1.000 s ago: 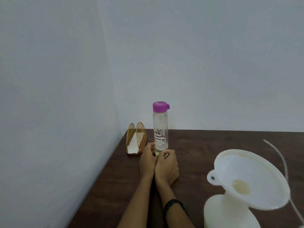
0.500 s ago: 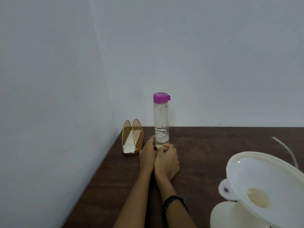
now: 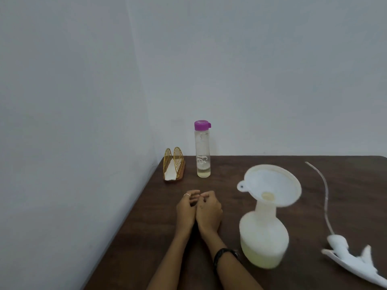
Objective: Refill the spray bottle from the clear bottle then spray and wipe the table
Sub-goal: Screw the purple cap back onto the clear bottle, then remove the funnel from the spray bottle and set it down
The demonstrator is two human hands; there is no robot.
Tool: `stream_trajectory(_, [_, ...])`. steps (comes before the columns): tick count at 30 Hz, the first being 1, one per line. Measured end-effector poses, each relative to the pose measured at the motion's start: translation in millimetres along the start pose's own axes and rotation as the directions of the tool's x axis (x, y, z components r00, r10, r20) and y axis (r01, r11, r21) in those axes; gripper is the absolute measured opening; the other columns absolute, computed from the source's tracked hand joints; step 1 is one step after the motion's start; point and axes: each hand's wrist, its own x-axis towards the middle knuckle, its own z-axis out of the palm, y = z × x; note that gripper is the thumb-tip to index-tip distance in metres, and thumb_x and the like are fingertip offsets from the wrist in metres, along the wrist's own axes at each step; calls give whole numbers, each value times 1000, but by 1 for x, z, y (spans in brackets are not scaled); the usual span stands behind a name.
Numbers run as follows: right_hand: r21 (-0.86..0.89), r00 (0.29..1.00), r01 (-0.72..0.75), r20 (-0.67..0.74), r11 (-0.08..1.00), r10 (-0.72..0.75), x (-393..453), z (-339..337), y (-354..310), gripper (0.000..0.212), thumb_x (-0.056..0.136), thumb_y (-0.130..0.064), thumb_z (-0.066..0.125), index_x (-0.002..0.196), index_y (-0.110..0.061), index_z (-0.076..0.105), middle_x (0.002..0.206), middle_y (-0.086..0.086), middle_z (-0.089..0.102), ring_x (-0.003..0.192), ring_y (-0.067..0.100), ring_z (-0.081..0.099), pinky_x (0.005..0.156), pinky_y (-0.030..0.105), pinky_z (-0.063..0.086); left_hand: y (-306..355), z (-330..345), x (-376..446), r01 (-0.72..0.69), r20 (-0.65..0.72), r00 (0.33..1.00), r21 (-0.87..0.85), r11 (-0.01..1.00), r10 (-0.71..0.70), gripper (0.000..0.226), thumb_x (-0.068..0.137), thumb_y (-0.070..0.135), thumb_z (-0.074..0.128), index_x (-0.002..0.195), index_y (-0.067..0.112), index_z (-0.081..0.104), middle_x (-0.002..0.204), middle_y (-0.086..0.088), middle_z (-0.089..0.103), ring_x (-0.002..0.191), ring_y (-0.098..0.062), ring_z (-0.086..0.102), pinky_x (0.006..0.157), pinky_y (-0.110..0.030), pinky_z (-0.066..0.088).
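Brown table (image 3: 261, 168) meets two plain grey walls; the clear bottle (image 3: 202, 155) stands near the corner, purple cap on, a little water at the bottom; the spray bottle (image 3: 264, 237) wears a white funnel (image 3: 272, 185); left hand (image 3: 186, 208) and right hand (image 3: 209, 210) have let go of the clear bottle and pulled back, loosely curled, holding nothing.
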Motion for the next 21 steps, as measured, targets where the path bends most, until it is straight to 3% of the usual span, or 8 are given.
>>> stream_trajectory(7, [-18,982,77,176,997,-73,-59,-51,17,12,93,-19,48,93,-16,59,96,0,66,89,15,62,75,29,51,15,-5,-87,34,-55,998,-28,999,-35,26,86,-2,52,101,18,59,89,11,62,84,-2,59,65,-10,48])
stream_trajectory(13, [90,915,276,282,957,-290,-98,-108,31,10,91,-14,51,90,-20,59,92,-6,69,89,6,65,75,21,53,38,6,-147,-14,-165,986,-44,999,7,29,82,-7,49,91,19,60,83,9,62,78,-6,60,63,-10,46])
stream_trajectory(17, [98,860,462,194,881,-472,-110,-154,28,13,92,-15,52,89,-27,55,86,-12,66,82,-3,63,69,7,46,56,22,-168,-111,-196,976,-99,989,90,25,84,0,55,95,22,60,97,4,62,86,-1,59,69,-12,47])
stream_trajectory(21, [116,856,517,-70,848,-512,-108,-196,23,8,91,-16,57,92,-24,59,87,-14,63,77,0,62,65,7,45,80,36,-169,-170,-197,970,-134,976,142,35,82,8,65,109,28,55,106,12,56,98,-3,54,81,-19,47])
